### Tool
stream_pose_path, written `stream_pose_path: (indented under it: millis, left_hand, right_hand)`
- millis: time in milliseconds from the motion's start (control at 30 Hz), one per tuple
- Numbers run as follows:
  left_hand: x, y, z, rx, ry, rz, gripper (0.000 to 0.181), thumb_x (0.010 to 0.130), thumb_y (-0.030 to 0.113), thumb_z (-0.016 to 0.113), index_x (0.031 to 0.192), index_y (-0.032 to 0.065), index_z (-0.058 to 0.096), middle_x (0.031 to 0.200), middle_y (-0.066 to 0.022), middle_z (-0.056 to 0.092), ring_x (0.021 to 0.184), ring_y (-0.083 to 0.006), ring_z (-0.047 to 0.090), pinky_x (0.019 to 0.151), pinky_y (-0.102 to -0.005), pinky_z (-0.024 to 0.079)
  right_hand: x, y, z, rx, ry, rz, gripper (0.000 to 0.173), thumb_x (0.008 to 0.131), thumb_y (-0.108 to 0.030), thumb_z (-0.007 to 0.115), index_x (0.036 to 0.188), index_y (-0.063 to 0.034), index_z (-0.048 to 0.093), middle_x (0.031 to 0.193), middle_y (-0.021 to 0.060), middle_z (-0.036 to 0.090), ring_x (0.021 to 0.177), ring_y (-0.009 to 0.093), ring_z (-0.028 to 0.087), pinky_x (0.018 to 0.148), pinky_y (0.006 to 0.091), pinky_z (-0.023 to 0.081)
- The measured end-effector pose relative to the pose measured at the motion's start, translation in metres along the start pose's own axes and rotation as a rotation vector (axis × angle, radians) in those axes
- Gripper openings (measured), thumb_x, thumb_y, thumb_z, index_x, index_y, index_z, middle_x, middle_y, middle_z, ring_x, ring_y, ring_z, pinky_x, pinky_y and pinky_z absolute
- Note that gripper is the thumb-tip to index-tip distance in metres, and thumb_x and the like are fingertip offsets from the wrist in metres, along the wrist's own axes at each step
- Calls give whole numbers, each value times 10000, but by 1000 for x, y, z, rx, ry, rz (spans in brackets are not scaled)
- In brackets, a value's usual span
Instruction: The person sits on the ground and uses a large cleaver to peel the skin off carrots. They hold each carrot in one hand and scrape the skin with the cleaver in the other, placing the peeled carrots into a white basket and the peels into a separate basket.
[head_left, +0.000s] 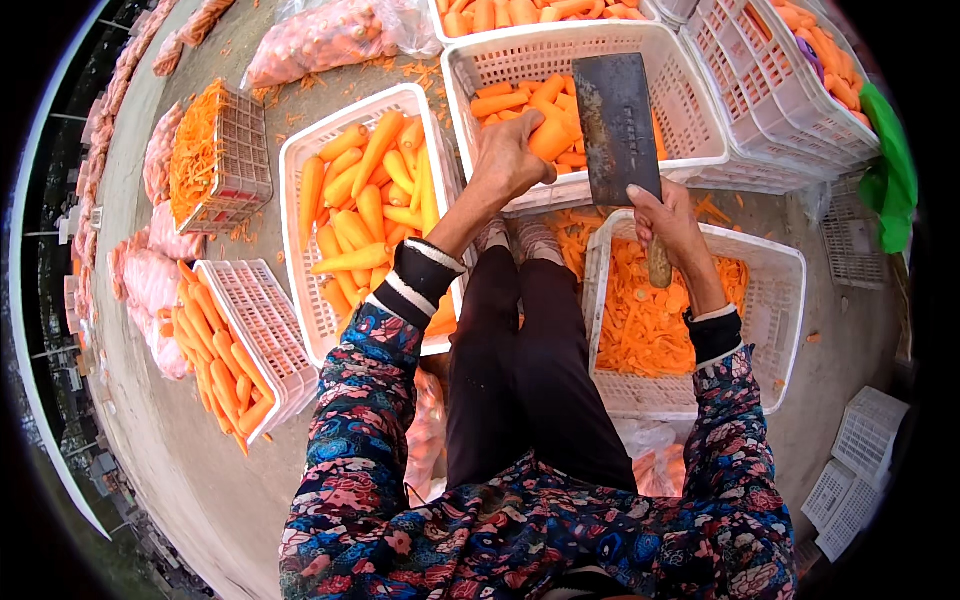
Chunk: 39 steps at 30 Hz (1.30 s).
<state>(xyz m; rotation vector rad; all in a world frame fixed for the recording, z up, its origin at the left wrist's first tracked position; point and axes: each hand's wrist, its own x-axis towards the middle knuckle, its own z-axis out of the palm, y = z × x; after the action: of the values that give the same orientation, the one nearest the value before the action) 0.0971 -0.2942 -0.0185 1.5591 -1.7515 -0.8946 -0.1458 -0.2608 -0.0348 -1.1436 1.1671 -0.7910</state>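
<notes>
My left hand (511, 159) grips a thick peeled carrot (551, 139) above the near side of a white plastic crate (517, 66). Cut carrot pieces (504, 103) lie inside that crate. In my right hand (671, 221) is a cleaver with a dark, stained rectangular blade (613, 124) and a wooden handle (660, 266). The blade stands close to the right of the held carrot; whether they touch I cannot tell. Under my right hand, a white crate (776, 330) holds orange peelings and trimmed ends (645, 330). Left of my knees, another crate (294, 217) is filled with whole peeled carrots (358, 229).
On the left stand a crate of carrots (225, 352) and a crate heaped with shreds (196, 154). Bags of carrots (322, 45) lie on the concrete floor (187, 450). Stacked crates (757, 97) rise at the right, near a green plastic bag (889, 176). White crates (862, 442) lie farther right.
</notes>
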Motion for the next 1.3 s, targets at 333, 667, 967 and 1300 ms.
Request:
stream_pose_path:
  millis: [333,667,967,1300]
  left_hand:
    - [73,-238,-56,372,726,-106,246,700,106,622,909,-24,607,919,-214,607,911,-366,582,779,-439,455]
    - [109,-318,-68,-8,130,-778,141,591,138,708,652,29,643,626,-120,628,554,-260,623,557,-357,486]
    - [-79,-150,-65,-1513,236,-167,715,680,-92,550,1346,66,345,1111,-149,573,1005,-380,597,868,-508,489]
    - [-148,67,33,-1743,86,-161,449,785,-90,570,1202,8,436,1081,-136,553,981,-289,591,842,-421,531]
  right_hand:
    - [32,39,-25,-50,305,-15,261,900,-272,599,791,-76,464,558,-31,386,441,62,401,405,223,341]
    - [-36,87,18,-16,289,158,235,900,-219,582,786,-30,500,552,0,446,442,81,436,424,234,367]
    - [-98,54,49,75,196,92,210,912,-211,565,811,-35,511,565,-8,451,467,67,439,446,221,366]
    - [-185,24,69,440,232,120,297,912,-321,584,783,-75,478,570,-29,437,448,57,439,423,213,386]
